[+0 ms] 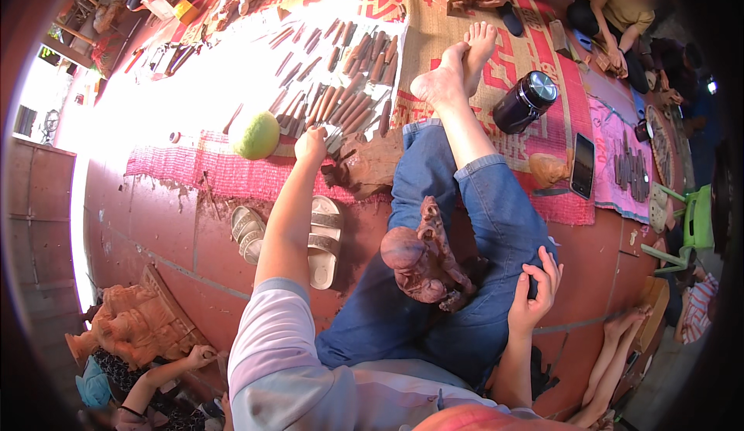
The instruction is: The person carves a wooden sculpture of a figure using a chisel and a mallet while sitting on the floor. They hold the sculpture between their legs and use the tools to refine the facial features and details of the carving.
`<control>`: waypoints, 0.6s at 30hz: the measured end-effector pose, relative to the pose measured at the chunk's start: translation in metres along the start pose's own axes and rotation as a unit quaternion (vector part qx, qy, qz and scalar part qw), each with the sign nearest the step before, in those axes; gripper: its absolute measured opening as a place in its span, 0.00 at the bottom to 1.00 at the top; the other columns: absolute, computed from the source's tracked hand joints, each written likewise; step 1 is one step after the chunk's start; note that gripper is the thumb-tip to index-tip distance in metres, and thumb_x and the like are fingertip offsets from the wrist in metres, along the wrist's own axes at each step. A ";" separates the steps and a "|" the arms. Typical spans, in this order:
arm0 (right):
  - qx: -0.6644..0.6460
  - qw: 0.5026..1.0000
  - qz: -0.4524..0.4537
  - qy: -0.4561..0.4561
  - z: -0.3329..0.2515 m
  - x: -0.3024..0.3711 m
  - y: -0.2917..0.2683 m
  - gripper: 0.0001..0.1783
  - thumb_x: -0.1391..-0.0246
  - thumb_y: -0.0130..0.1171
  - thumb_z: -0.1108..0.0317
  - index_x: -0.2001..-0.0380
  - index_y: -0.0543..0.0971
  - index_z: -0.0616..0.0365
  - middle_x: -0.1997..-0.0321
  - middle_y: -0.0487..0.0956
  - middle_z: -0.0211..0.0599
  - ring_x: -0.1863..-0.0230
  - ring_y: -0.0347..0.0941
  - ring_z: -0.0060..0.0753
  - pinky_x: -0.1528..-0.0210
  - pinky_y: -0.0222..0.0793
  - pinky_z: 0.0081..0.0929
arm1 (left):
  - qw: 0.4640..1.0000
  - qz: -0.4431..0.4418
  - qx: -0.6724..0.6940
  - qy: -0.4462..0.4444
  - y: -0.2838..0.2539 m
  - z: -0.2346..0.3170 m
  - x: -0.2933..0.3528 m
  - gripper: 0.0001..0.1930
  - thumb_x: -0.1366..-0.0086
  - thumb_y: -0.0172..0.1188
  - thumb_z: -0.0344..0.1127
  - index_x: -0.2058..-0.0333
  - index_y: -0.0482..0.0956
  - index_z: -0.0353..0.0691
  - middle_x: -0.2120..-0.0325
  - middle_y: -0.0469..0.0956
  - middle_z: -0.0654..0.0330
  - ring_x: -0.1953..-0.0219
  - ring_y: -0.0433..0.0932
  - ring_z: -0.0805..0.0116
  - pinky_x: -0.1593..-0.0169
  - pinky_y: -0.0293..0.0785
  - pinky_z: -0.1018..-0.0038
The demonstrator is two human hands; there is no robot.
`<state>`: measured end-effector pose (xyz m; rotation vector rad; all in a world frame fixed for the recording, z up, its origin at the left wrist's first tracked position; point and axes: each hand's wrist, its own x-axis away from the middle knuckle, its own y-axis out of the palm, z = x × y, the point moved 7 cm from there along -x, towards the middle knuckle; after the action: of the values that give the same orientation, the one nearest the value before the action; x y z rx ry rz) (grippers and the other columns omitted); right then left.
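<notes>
My left hand (311,146) reaches forward to the near edge of a white sheet (263,59) covered with rows of wooden-handled carving chisels (333,104). Its fingers are closed by the nearest chisels; what they hold, if anything, is too small to make out. A reddish-brown wood carving (425,264), with a smooth round part and a knobbly upright part, rests on my lap between my legs. Beside my bent knee, my right hand (536,287) is raised with loosely curled fingers apart, holding nothing. A rough block of wood (368,163) lies right of my left hand.
A green round fruit (256,135) sits left of my left arm, with sandals (324,241) below. Right of my feet stand a dark flask (525,101) and a phone (583,166). More tools (632,169) lie on a pink cloth. Other people sit around the mat.
</notes>
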<state>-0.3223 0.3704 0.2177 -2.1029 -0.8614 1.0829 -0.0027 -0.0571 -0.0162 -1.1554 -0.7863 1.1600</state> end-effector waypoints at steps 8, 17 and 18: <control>0.006 1.000 0.001 0.005 0.002 0.002 -0.001 0.04 0.50 0.54 0.73 0.69 0.76 0.55 0.45 0.74 0.41 0.41 0.65 0.46 0.33 0.44 0.51 | 0.991 -0.131 0.028 -0.026 -0.001 0.020 0.008 0.19 0.48 0.61 0.57 0.71 0.80 0.46 0.72 0.80 0.54 0.65 0.79 0.56 0.61 0.74 0.62; 0.007 1.000 0.004 0.003 0.001 0.001 -0.001 0.04 0.50 0.54 0.74 0.69 0.76 0.55 0.45 0.74 0.41 0.41 0.65 0.46 0.33 0.44 0.51 | 0.977 -0.212 0.022 0.017 0.011 0.030 0.012 0.09 0.49 0.60 0.42 0.72 0.81 0.46 0.71 0.80 0.55 0.65 0.80 0.56 0.60 0.75 0.64; 0.008 1.000 0.004 0.004 0.002 0.002 -0.001 0.04 0.50 0.54 0.74 0.69 0.76 0.55 0.45 0.74 0.41 0.41 0.65 0.46 0.33 0.44 0.51 | 0.976 -0.217 0.026 0.022 0.012 0.032 0.012 0.08 0.49 0.59 0.39 0.72 0.81 0.46 0.71 0.80 0.55 0.65 0.80 0.56 0.59 0.75 0.63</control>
<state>-0.3233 0.3729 0.2172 -2.0977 -0.8394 1.0813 -0.0329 -0.0372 -0.0199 -0.9029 -0.9143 0.7826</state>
